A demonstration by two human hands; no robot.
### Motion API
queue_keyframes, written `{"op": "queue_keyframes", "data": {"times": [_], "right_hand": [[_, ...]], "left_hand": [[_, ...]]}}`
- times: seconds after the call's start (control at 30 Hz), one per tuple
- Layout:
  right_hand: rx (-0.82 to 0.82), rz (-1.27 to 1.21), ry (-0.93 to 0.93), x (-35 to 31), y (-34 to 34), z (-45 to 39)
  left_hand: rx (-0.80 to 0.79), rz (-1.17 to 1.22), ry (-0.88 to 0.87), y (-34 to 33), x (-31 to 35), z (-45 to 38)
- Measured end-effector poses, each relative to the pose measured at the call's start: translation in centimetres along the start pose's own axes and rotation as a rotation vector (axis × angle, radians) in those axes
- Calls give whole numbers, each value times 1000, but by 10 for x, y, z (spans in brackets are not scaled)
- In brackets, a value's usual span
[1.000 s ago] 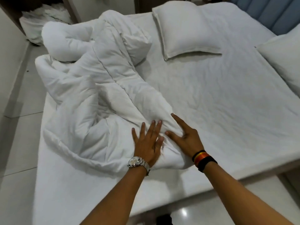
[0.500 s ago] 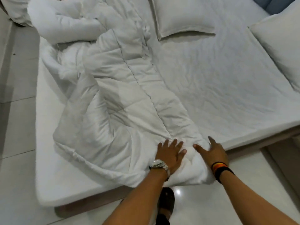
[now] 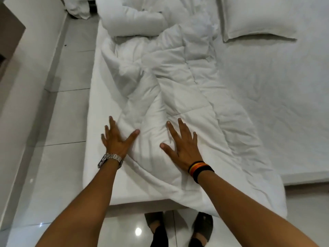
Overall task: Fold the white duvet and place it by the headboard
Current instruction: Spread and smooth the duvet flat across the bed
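Note:
The white duvet lies rumpled in a long heap down the left side of the bed, its near end hanging over the mattress edge toward the floor. My left hand, with a metal watch on the wrist, presses flat on the duvet's left edge, fingers spread. My right hand, with dark and orange bands on the wrist, lies flat on the duvet a little to the right, fingers straight. The headboard is out of view.
The bed's white sheet stretches to the right. A pillow lies at the far right and a bolster at the far left. Glossy floor tiles run along the bed's left side. My two shoes stand at the mattress edge.
The duvet's near end has been dragged toward me and now hangs over the mattress edge. My hands have spread apart and moved left along it. The view has tipped down.

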State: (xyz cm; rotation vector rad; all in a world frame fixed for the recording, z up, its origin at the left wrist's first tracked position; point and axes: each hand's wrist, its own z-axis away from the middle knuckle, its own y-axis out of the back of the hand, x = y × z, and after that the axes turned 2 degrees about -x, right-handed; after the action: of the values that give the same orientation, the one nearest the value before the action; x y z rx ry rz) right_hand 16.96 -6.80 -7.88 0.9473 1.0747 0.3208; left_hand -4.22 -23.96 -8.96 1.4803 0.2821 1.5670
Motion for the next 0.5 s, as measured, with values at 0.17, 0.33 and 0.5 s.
{"op": "queue_keyframes", "data": {"times": [0.17, 0.33, 0.5], "right_hand": [[-37, 34, -62, -16, -23, -13], [67, -29, -33, -49, -10, 6], [-51, 77, 102, -87, -30, 29]], "left_hand": [[-136, 44, 20, 23, -16, -10], [-155, 175, 32, 91, -30, 74], [-172, -5, 391, 148, -115, 178]]}}
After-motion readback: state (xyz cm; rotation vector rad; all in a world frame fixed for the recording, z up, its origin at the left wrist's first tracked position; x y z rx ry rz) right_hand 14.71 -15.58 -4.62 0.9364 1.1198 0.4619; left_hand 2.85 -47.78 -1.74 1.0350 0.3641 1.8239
